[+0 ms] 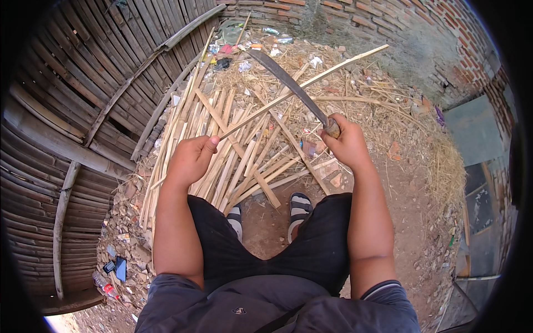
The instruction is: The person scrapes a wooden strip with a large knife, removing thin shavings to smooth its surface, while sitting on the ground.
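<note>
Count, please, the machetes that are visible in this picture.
1. The curved-bladed machete is gripped in the right hand; its blade crosses the bamboo strip held in the left hand. Another could be hidden under the loose strips.

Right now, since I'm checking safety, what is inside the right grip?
The right grip holds the handle of a curved blade; its brownish end nearest the blade shows. The rest is covered and cannot be seen.
</note>
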The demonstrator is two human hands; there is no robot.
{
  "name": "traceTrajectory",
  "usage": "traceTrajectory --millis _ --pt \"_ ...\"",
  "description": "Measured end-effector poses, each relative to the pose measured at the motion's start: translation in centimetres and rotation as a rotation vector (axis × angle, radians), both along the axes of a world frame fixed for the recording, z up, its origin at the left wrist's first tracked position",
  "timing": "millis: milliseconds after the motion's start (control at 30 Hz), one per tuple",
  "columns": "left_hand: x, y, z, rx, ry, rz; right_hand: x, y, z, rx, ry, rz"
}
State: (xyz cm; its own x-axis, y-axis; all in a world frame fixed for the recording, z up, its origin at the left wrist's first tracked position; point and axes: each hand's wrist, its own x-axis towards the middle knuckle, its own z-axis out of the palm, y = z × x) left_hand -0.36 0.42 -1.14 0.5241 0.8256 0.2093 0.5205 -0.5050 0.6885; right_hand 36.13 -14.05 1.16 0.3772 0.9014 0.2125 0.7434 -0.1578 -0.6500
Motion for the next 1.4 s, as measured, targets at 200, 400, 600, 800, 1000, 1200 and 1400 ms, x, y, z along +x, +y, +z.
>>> traceTrajectory --millis 200,400,600,800,1000,1200,1400 --pt "0.0 0.0 0.2 -0.004 0.033 0.018 -1.4 -0.2 -0.3 0.013 -0.167 0.093" --pt "0.1 -0.1 0.2 0.023 0.023 0.008 -0.9 -0.2 -0.2 0.034 -0.128 0.047" --pt "0.0 0.3 -0.2 0.029 -0.014 0.019 -0.2 -0.1 -0.5 0.052 -0.073 0.016" --pt "0.0 0.0 0.0 0.045 -0.012 0.004 -1.6 -0.3 0.0 0.009 -0.193 0.12" --pt "0.3 0.0 0.5 0.092 -0.014 0.032 0.8 -0.2 0.1 0.104 0.006 -0.127" --pt "0.3 -0.1 0.3 0.123 -0.043 0.018 -2.0 -0.4 0.3 0.029 -0.222 0.082" --pt "0.3 -0.1 0.8 0.154 0.036 0.072 0.3 0.0 0.0 0.081 -0.027 -0.094"
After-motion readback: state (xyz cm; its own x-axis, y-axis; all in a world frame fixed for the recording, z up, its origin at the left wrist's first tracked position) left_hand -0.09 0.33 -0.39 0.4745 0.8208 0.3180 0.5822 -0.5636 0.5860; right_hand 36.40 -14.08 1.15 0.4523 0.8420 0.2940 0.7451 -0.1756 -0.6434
